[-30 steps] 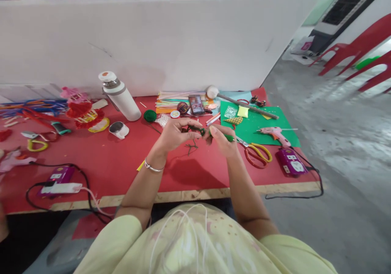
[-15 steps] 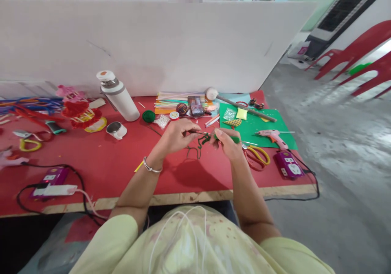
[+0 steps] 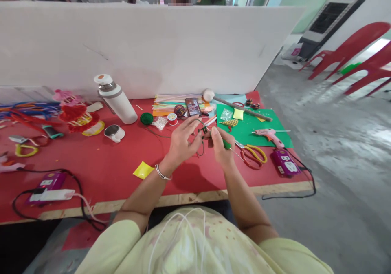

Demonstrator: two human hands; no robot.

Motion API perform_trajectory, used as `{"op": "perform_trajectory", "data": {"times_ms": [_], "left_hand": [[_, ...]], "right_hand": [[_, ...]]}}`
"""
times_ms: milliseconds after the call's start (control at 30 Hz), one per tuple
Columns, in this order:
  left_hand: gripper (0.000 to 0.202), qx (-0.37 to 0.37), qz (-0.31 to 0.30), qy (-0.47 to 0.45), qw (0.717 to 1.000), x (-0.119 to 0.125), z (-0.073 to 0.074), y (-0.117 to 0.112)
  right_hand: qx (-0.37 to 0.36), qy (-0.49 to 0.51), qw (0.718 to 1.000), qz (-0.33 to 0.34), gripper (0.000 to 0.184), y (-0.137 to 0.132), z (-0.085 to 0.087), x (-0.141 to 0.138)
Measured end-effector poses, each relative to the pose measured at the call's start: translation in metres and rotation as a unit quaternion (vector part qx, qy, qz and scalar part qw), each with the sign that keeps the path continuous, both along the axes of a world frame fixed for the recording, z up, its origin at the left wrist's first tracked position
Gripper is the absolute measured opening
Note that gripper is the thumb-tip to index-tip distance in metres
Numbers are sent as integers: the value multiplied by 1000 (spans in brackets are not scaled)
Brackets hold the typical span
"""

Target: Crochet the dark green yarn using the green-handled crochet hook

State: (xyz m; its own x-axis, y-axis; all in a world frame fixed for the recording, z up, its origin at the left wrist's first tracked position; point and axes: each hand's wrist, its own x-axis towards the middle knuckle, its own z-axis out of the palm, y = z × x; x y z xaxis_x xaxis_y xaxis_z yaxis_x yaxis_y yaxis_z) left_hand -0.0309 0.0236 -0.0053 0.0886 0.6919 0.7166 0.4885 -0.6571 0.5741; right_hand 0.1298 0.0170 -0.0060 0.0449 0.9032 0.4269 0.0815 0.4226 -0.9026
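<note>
My right hand [image 3: 222, 147] is closed round the green handle of a crochet hook [image 3: 226, 144]; its metal end sticks out below toward the scissors. A small dark green crocheted piece of yarn [image 3: 203, 132] hangs between my hands at the hook's tip. My left hand [image 3: 181, 142] pinches this yarn, its index finger raised with the strand running over it. The exact grip of the thumb is partly hidden. From the left hand the strand trails back toward a dark green yarn ball [image 3: 146, 118] on the red table [image 3: 106, 168].
Scissors [image 3: 253, 155] and a pink glue gun [image 3: 270, 135] lie on the right, beside a purple power box [image 3: 285, 163]. Further left stand a white flask [image 3: 117, 102] and a steel cup [image 3: 115, 133]. A phone [image 3: 193, 107] lies behind my hands; a yellow packet [image 3: 143, 170] is near my left wrist.
My left hand has turned and its index finger has lifted, drawing the strand up. My right hand has tilted the hook, its handle now pointing down to the right. The yellow packet shows more.
</note>
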Motion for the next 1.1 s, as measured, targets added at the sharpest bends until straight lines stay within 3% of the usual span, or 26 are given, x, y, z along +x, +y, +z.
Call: {"op": "perform_trajectory", "data": {"times_ms": [133,300,467,667,900,1100], "left_hand": [[45,-27,-6,-66,997,12,-5,-5],[58,-39,33,-74,996,16,-7,-5],[60,-124,-31,-178,976,19,-7,-3],[61,-186,-67,-356,913,26,2,-4],[59,-202,-34,-449,870,37,7,-12],[70,-248,-95,-544,796,35,12,-12]], "right_hand": [[0,44,999,-16,48,-2,-2,-8],[-12,48,999,-20,49,-6,-3,-11],[-44,67,997,-10,53,-6,-5,-11],[-52,126,990,19,52,-8,-7,-21],[-115,264,958,6,47,-9,-10,-52],[-106,272,956,33,47,-6,-15,-54]]}}
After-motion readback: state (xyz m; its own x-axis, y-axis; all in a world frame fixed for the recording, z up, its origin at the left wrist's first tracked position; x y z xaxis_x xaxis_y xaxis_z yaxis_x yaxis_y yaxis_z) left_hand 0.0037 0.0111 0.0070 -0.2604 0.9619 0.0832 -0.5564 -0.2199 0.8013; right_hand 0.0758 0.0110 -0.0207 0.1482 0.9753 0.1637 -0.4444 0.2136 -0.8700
